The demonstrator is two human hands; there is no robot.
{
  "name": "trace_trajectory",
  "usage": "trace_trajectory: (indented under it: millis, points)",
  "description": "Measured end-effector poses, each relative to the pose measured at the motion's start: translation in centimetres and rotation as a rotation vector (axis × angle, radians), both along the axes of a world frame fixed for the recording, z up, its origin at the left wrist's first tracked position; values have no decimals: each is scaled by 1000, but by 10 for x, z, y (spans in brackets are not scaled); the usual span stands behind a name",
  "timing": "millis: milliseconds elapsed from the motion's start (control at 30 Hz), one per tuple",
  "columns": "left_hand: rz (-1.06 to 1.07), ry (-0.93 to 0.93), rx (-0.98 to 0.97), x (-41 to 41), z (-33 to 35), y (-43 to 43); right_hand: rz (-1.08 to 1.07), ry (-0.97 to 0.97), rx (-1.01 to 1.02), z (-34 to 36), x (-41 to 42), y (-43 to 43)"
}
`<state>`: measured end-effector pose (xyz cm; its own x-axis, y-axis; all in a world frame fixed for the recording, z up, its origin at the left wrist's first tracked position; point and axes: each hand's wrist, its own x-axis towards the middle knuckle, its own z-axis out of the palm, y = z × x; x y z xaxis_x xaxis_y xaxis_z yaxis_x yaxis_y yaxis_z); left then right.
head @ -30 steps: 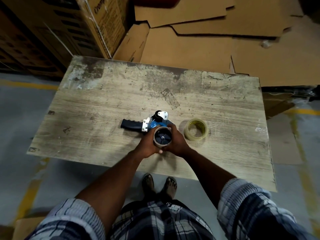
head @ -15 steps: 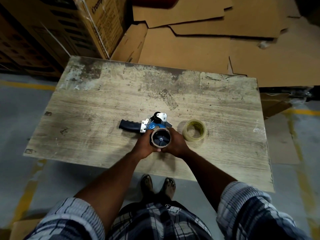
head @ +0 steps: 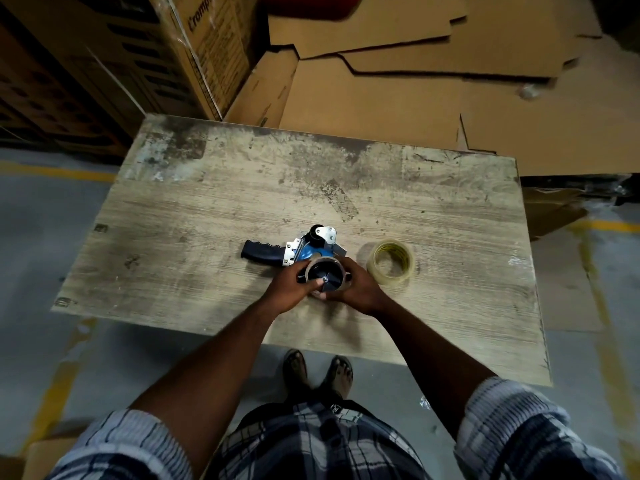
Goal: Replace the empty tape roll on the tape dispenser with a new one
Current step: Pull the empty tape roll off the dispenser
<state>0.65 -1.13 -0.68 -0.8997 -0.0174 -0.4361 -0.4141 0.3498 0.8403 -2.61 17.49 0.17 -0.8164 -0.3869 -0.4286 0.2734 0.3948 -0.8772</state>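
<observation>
Tape dispenser — one, blue with a black handle — lies on its side near the middle of the worn wooden table. Both hands meet on its hub: the left hand and the right hand each grip the single empty brown core from opposite sides. One new clear tape roll lies flat just beside the right hand — not touching it. Two sandalled feet show below the table edge.
</observation>
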Motion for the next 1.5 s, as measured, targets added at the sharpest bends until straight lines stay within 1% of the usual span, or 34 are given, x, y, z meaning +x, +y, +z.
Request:
trace_trajectory:
  millis: [200, 400, 500, 600, 800, 933, 1133, 1300, 1500]
  points:
    - [54, -79, -76, -5, -2, 6, -189, -73, 29, -17, 2, -3]
    - [142, -101, -164, -9, 1, 14, -304, -12, 116, -12, 3, -17]
    - [148, -108, -276, -12, 0, 18, -317, 32, 195, -17, 3, -25]
    - [177, -122, -352, -13, -1, 22, -351, 18, 222, -20, 5, -31]
    - [218, -128, -406, -11, 0, 27, -379, 10, 250, -21, 8, -34]
    - [238, -114, -409, -10, 1, 28, -409, -14, 241, -22, 8, -34]
    - [279, -96, -430, -7, 4, 31, -415, -1, 253, -21, 8, -35]
    - [275, -56, -494, 0, 4, 33, -397, 19, 292, -18, 8, -35]
    - [295, -63, -520, -3, 8, 35, -352, 25, 342, -17, 5, -37]
